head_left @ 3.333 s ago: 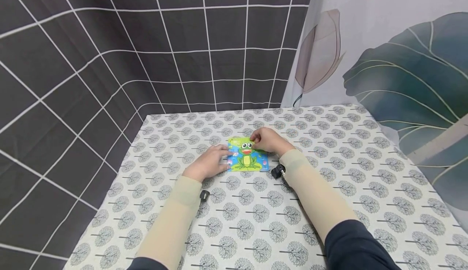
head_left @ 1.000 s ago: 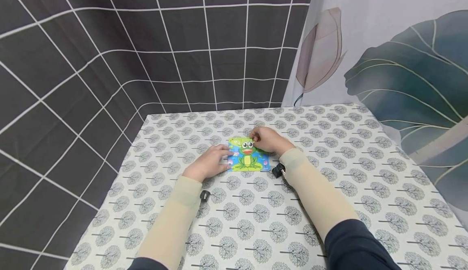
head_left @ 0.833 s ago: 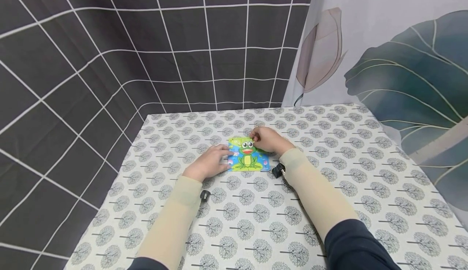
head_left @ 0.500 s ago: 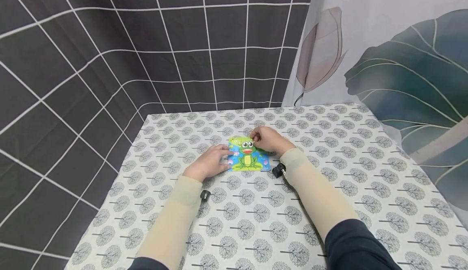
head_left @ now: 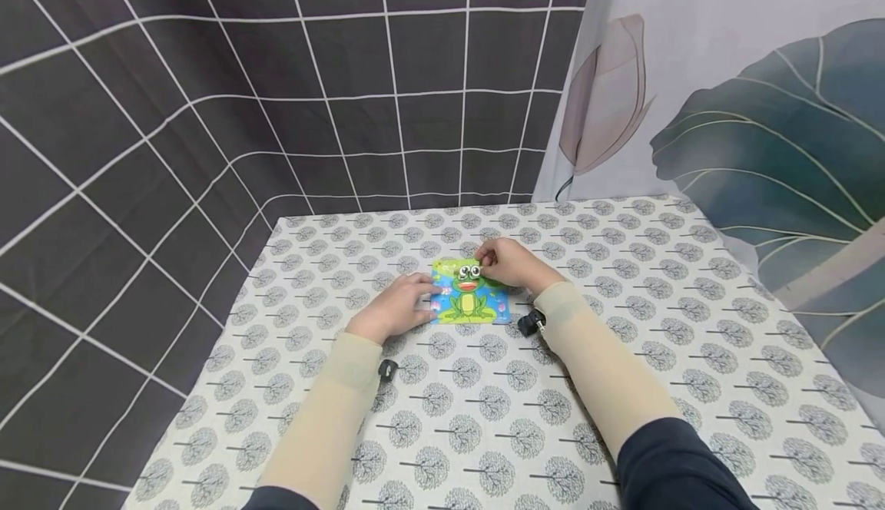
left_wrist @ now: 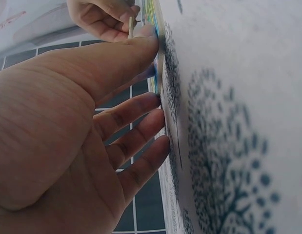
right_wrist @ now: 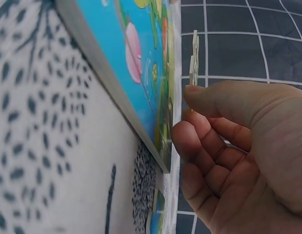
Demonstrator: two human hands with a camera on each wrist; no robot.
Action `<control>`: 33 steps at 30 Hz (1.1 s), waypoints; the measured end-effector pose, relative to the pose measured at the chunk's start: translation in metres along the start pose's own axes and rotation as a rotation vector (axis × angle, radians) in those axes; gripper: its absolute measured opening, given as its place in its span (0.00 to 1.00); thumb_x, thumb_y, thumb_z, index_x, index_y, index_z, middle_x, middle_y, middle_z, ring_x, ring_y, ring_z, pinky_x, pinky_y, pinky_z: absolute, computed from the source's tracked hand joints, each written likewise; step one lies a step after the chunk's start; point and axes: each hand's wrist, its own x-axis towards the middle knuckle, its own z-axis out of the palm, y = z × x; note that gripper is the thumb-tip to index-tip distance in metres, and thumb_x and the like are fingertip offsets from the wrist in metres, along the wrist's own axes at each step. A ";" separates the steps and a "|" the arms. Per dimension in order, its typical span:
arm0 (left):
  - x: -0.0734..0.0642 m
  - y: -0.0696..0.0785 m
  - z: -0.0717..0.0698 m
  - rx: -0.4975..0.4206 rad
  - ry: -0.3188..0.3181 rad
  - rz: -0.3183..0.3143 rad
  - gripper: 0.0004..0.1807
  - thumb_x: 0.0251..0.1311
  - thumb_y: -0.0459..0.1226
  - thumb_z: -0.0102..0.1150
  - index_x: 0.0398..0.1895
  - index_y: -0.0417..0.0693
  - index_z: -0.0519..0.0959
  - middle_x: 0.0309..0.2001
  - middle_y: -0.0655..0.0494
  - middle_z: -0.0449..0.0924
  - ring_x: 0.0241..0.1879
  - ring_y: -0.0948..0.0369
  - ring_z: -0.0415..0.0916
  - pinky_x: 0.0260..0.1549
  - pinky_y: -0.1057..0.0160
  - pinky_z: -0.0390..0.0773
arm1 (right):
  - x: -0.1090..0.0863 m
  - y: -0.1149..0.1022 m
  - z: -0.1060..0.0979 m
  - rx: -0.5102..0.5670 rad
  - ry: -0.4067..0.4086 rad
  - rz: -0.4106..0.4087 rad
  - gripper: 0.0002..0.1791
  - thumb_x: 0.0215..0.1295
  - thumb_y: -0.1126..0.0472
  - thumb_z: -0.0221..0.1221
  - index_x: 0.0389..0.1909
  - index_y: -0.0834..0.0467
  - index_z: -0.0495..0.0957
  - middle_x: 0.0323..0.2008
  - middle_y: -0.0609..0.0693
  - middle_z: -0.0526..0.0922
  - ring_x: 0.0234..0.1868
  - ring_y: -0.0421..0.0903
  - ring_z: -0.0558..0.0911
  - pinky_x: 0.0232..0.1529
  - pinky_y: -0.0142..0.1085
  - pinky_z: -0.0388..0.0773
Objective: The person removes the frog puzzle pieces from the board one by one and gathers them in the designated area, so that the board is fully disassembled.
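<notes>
A small frog jigsaw puzzle (head_left: 480, 310) lies flat on the patterned cloth, green and blue with pink flowers. My left hand (head_left: 394, 306) lies at its left side, thumb and fingers fairly straight and spread, thumb tip touching the board's edge in the left wrist view. Over the upper right part, my right hand (head_left: 515, 264) pinches a thin puzzle piece (right_wrist: 194, 63) between thumb and fingertips. In the right wrist view that piece stands edge-on, apart from the board. From the head view it carries the frog's eyes (head_left: 469, 271). My right hand hides the board's far right corner.
A white cloth with grey trees (head_left: 456, 418) covers the table. A dark gridded curtain (head_left: 429, 57) hangs behind and to the left, a leaf-printed one (head_left: 774, 157) to the right. Past the board's corner, a small blue-green thing (right_wrist: 155, 219) shows in the right wrist view.
My right hand has shifted slightly up and to the right, and the piece with the frog's eyes has moved with it, out of line with the rest of the picture. My left hand stays still.
</notes>
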 end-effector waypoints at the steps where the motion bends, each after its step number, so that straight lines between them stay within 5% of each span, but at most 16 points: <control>1: 0.000 0.000 0.000 0.003 0.001 0.001 0.32 0.67 0.46 0.69 0.74 0.53 0.74 0.76 0.50 0.67 0.75 0.47 0.62 0.76 0.43 0.60 | -0.001 0.000 -0.001 0.007 0.001 0.001 0.10 0.66 0.67 0.67 0.48 0.62 0.83 0.35 0.51 0.83 0.38 0.47 0.80 0.45 0.39 0.82; 33: 0.000 -0.003 0.001 -0.003 -0.002 0.006 0.33 0.67 0.46 0.69 0.74 0.53 0.74 0.78 0.50 0.65 0.77 0.45 0.59 0.76 0.41 0.58 | -0.030 0.022 -0.029 0.037 0.067 0.009 0.14 0.65 0.68 0.66 0.51 0.60 0.84 0.39 0.52 0.82 0.39 0.49 0.79 0.42 0.42 0.81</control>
